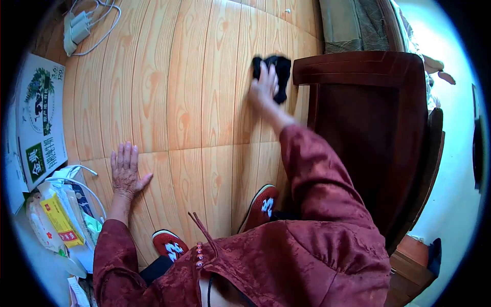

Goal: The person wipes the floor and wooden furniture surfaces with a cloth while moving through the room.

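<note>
A crumpled black cloth [282, 77] lies on the wood-patterned floor [199, 112], close to the corner of the dark wooden bed end. My right hand [263, 87] is on the cloth's left part, fingers pressed onto it and slightly blurred; the fingertips' grip is partly lost against the black fabric. Off to the left, my left hand [126, 171] rests flat on the floor, palm down, fingers stretched out and thumb spread, with nothing in it.
On the right stands the dark wooden bed end [358, 117]. A printed carton [43, 112] and a yellow packet [61, 220] among bags line the left side. A white power strip [76, 33] with cables lies at top left. Red shoes [261, 204] are below.
</note>
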`<state>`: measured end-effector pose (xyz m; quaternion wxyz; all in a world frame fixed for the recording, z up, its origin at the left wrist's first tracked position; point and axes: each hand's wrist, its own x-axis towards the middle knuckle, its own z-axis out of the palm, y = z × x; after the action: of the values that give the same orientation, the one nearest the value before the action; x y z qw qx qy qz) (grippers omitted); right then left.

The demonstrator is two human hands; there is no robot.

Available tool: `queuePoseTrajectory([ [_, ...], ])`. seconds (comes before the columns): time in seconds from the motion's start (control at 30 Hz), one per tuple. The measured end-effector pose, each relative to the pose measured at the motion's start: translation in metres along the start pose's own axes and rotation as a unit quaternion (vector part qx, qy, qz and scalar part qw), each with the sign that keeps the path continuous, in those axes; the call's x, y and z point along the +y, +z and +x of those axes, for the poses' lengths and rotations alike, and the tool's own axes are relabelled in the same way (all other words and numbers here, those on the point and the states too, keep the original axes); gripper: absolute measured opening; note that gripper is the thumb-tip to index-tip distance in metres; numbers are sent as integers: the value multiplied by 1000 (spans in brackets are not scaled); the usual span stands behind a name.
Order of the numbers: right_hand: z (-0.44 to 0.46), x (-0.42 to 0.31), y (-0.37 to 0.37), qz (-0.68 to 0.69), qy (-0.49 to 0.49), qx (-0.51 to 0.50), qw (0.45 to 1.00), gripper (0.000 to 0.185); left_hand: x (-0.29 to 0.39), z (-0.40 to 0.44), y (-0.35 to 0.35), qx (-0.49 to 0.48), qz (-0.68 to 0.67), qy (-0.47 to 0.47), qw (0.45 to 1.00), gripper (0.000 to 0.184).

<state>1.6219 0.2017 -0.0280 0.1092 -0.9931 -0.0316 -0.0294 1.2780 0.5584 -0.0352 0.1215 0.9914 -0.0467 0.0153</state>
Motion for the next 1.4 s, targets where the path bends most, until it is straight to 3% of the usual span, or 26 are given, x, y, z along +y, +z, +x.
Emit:
queuePoseTrajectory([
  [0.1, 132, 19, -2, 77, -82, -81, 990, 56, -1, -2, 1, -8, 1, -2, 1000, 102],
  [0.17, 139, 22, -11, 47, -146, -63, 986, 47, -2, -3, 1, -11, 11, -2, 1000, 103],
  [0.23, 92, 27, -6, 41, -162, -12, 986, 50, -3, -5, 7, -4, 13, 2, 1000, 105],
  [0.37, -71, 0, -38, 35, -142, -57, 988, 65, -1, -4, 4, -9, 11, -7, 1000, 106],
  [0.47, -181, -8, -48, 33, -215, -85, 972, 66, -1, -4, 4, -8, 5, -4, 1000, 106],
  [0.53, -208, -16, -38, -3, -327, -73, 942, 62, -1, -3, 5, -4, 15, -1, 1000, 104],
  [0.7, -65, -45, 9, 50, -433, 38, 899, 47, -3, -4, 6, 3, 13, 3, 1000, 102],
  [0.8, 64, -67, 22, 64, -387, 71, 917, 40, -3, -5, 6, 8, 18, 4, 1000, 103],
  [0.87, 104, -86, -1, 178, -218, -27, 959, 41, -3, -4, 6, 11, 17, 8, 1000, 102],
  [0.9, 99, -104, -24, 204, -226, -10, 952, 40, -3, -5, 8, 2, 17, 4, 1000, 101],
  [0.97, 67, -115, -39, 234, -287, 38, 928, 41, -2, -5, 8, 12, 20, 10, 1000, 101],
  [1.03, -12, -117, -54, 336, -355, -15, 872, 43, -2, -5, 6, 16, 27, 14, 999, 101],
  [1.1, -118, -111, -62, 269, -416, 2, 868, 44, -3, -7, 8, 12, 22, 11, 1000, 101],
  [1.17, -233, -88, -48, 250, -394, -86, 880, 49, -4, -4, 11, 19, 21, 14, 999, 103],
  [1.2, -281, -74, -34, 249, -379, -219, 864, 50, -5, -5, 10, 14, 26, 12, 999, 103],
  [1.23, -313, -74, -45, 171, -450, -214, 850, 51, -5, -5, 10, 7, 30, 10, 999, 103],
  [1.27, -329, -75, -53, 91, -516, -206, 827, 53, -4, -5, 9, 1, 33, 9, 999, 103],
  [1.3, -319, -79, -52, 102, -539, -211, 809, 53, -2, -4, 5, -27, 36, 1, 999, 100],
  [1.4, -253, -95, -34, 102, -580, -187, 786, 47, -3, -5, 9, -37, 216, 18, 976, 96],
])
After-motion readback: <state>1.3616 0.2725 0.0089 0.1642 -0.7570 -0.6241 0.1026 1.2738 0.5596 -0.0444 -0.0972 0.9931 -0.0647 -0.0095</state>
